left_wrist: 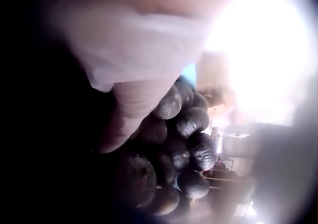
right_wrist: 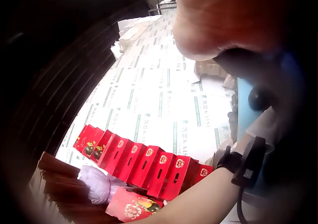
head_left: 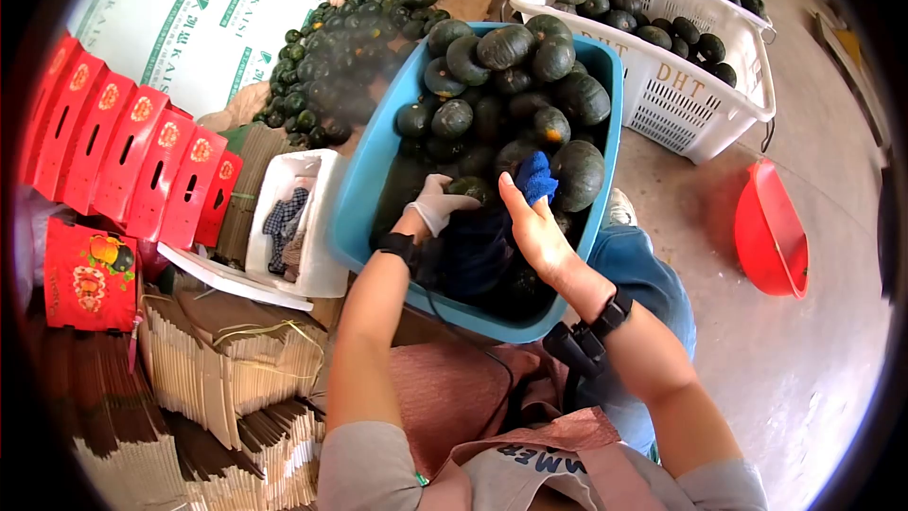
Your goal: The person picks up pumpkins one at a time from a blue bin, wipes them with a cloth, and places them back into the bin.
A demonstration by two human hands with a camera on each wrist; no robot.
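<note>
Dark green squashes (head_left: 506,47) fill a blue tub (head_left: 605,218) in front of the person. The left hand (head_left: 437,203), in a white glove, reaches into the tub and grips a squash (head_left: 478,191) at its near side. In the left wrist view the gloved left hand (left_wrist: 134,75) has its thumb pointing down against deep shadow. The bare right hand (head_left: 539,232) holds a blue cloth (head_left: 536,178), its thumb raised and most of its fingers hidden. Dark blue fabric (head_left: 478,251) hangs between the two hands.
White crates (head_left: 662,99) of squashes stand at the back right, a red basin (head_left: 771,232) on the floor. More squashes (head_left: 340,47) lie heaped behind the tub. At left are red boxes (head_left: 137,161), a foam box (head_left: 326,227) and stacked cardboard (head_left: 199,360).
</note>
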